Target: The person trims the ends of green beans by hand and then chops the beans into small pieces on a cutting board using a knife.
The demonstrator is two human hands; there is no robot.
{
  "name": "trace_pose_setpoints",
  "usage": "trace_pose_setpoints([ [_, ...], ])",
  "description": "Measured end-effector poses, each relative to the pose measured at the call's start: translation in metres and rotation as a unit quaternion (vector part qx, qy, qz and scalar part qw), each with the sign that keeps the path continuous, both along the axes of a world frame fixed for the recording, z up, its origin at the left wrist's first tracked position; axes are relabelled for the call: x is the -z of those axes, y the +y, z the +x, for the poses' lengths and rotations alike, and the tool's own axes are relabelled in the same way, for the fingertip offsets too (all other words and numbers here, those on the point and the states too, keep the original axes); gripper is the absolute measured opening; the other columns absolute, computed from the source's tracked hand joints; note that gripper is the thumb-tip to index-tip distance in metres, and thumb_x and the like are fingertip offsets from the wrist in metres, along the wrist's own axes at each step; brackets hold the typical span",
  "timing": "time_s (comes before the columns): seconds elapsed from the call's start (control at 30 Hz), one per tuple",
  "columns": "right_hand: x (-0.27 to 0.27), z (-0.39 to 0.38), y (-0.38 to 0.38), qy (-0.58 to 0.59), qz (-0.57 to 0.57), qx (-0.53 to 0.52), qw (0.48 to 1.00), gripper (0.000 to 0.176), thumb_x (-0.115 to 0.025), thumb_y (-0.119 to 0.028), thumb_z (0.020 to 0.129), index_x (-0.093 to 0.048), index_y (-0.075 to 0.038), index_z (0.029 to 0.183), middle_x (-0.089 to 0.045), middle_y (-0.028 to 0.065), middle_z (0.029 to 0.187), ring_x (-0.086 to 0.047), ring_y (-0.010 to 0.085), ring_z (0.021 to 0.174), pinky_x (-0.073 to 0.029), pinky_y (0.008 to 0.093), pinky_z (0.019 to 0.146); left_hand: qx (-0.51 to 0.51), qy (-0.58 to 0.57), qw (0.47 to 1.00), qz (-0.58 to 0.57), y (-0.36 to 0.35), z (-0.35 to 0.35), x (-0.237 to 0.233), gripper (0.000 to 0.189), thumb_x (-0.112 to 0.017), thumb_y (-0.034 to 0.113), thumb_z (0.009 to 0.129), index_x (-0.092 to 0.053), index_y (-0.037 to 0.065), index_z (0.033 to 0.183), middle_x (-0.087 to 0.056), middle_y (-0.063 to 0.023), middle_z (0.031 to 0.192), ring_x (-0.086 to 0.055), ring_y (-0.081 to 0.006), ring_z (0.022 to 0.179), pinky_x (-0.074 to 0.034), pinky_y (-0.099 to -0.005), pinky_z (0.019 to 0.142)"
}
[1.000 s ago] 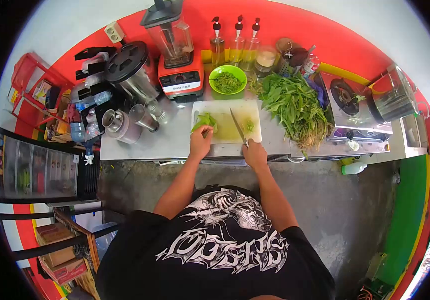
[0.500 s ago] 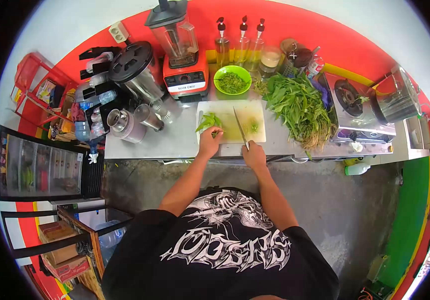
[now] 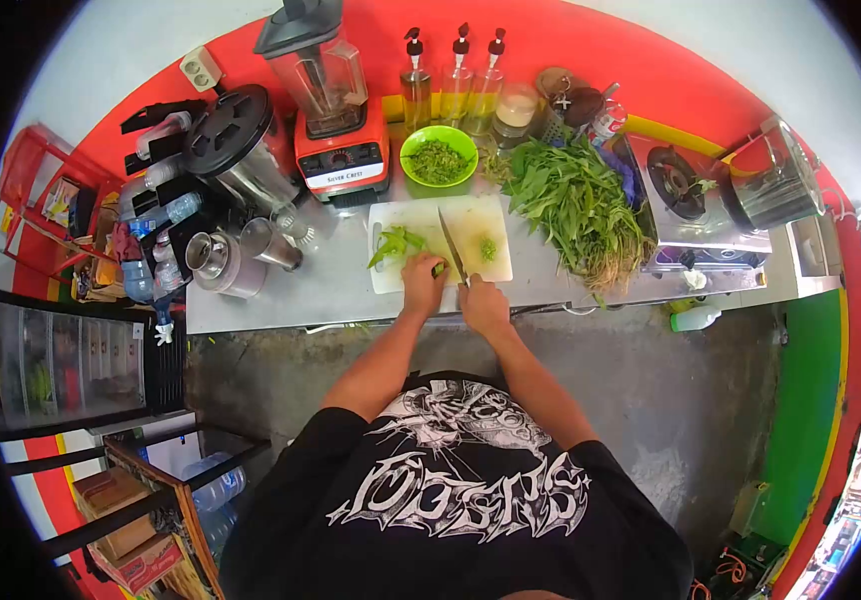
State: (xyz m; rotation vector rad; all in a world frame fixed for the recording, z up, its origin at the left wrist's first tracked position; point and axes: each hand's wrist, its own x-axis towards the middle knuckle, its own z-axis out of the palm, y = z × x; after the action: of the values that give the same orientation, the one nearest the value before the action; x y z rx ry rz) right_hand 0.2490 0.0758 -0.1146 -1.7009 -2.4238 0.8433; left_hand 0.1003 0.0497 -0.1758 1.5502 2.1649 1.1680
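Observation:
My right hand (image 3: 485,307) is closed round the handle of a kitchen knife (image 3: 454,243), whose blade points away from me over the white cutting board (image 3: 382,277). Close to the blade's left side, my left hand (image 3: 424,284) is closed on a small bunch of greens (image 3: 440,269), mostly hidden by the fingers. Loose green leaves (image 3: 397,243) lie on the board just beyond that hand. Right of the knife sits a small heap of chopped greens (image 3: 489,249). Behind the board stands a lime-green bowl (image 3: 439,194) holding more chopped greens.
A large pile of leafy stems (image 3: 571,200) lies right of the board, beside a gas stove (image 3: 666,235). A red blender (image 3: 343,160), pump bottles (image 3: 454,95) and a glass jar (image 3: 515,110) line the back. Metal cups (image 3: 271,243) stand at left.
My left hand has come nearer the knife and now has the bunch of greens in its fingers. The whole view has shifted slightly as my head moved.

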Motion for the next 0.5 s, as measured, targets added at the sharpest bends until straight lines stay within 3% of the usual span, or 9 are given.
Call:
trace_pose_setpoints([
  [0.2,-0.004,-0.015,-0.014,-0.122,0.012,-0.027,0.992,0.032,-0.05,-0.022,0.099,-0.053,0.002,0.119,-0.072,0.0252,0.095,-0.072,0.0421,0.088,-0.057,0.0531,0.078,0.039,-0.044,0.998,0.028,-0.008,-0.006,-0.003,0.01,-0.069,0.007,0.084,-0.075,0.005,0.092,-0.066,-0.0117,0.096,-0.059,-0.0336,0.099,-0.045,-0.0445,0.09],
  [0.43,0.003,-0.018,-0.017,-0.127,-0.015,-0.012,0.992,0.038,-0.05,-0.021,0.099,-0.043,0.001,0.129,-0.074,0.0221,0.094,-0.074,0.039,0.091,-0.058,0.0495,0.08,0.051,-0.078,0.996,0.012,-0.008,-0.012,-0.005,0.012,-0.068,0.004,0.084,-0.076,0.004,0.093,-0.067,-0.0134,0.091,-0.061,-0.0348,0.094,-0.048,-0.0449,0.086],
  [0.5,0.007,-0.021,-0.004,-0.129,-0.038,-0.04,0.99,0.053,-0.05,-0.024,0.1,-0.037,0.004,0.143,-0.073,0.0256,0.099,-0.072,0.0422,0.094,-0.057,0.0528,0.084,0.056,-0.072,0.996,0.004,-0.007,-0.014,-0.006,0.011,-0.069,0.005,0.083,-0.076,0.005,0.092,-0.068,-0.0144,0.092,-0.061,-0.0351,0.095,-0.048,-0.0451,0.087],
])
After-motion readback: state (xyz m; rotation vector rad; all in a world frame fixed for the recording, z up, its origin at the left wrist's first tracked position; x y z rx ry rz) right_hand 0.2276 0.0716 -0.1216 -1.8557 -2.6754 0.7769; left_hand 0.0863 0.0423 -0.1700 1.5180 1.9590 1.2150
